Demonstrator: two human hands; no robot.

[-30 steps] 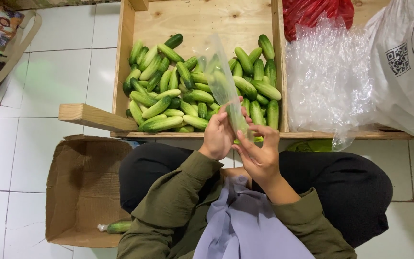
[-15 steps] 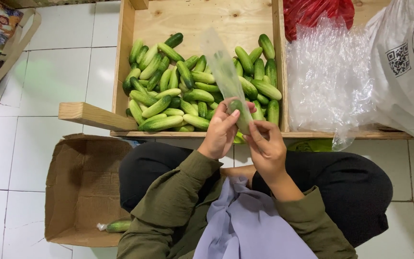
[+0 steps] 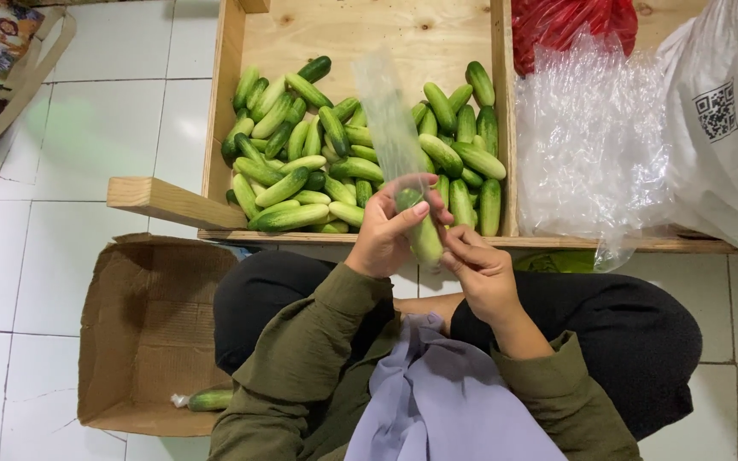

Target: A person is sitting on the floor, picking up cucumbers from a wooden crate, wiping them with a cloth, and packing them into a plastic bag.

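L hand [image 3: 386, 235] clenched on cucumber [image 3: 423, 235] inside clear bag [image 3: 390, 128], frame centre. Long axis near vertical, bag trailing upward over crate [image 3: 215, 128]. R hand [image 3: 480, 269] pinched bag edge just right, equally near.

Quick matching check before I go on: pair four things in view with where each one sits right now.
Things:
1. cucumber in clear bag
2. cucumber pile
3. lone cucumber
4. red bag

Places:
A. top edge, right of the wooden crate
B. inside the cardboard box
C. between the left hand and right hand
D. inside the wooden crate

Pairs: 1-C, 2-D, 3-B, 4-A
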